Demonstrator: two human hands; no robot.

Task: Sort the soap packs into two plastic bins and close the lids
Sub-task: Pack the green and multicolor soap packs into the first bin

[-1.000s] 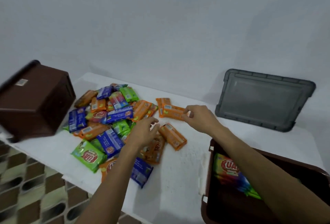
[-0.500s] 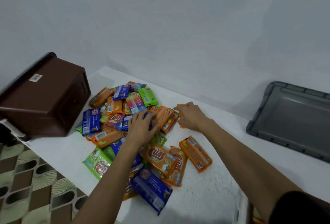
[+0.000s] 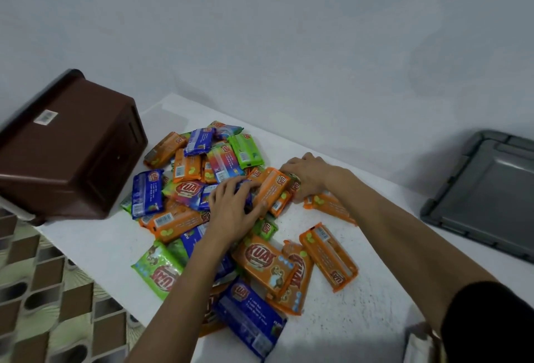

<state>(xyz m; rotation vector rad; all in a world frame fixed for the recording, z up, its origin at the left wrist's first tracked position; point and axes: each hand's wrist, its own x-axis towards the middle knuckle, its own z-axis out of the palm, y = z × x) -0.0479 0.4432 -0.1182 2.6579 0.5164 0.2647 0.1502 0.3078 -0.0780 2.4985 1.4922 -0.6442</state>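
A heap of soap packs (image 3: 219, 166) in orange, blue, green and mixed colours lies on the white table (image 3: 370, 313). My left hand (image 3: 234, 209) rests on the middle of the heap, fingers curled over a blue pack (image 3: 245, 192), thumb against an orange pack (image 3: 271, 189). My right hand (image 3: 306, 174) is at the heap's right edge, fingers bent down onto the far end of that orange pack and those beside it. More orange packs (image 3: 329, 255) lie loose in front. One brown bin (image 3: 72, 154) lies tipped over at the left.
A grey lid (image 3: 485, 198) lies flat at the right, against the wall. A white latch of another bin (image 3: 419, 342) shows at the bottom right corner. The table's left edge drops to a patterned tile floor (image 3: 43, 290).
The view swung left, so the right-hand bin left the frame. Both hands have closed in on the orange packs at the heap's right side, the left hand sliding right towards the right hand.
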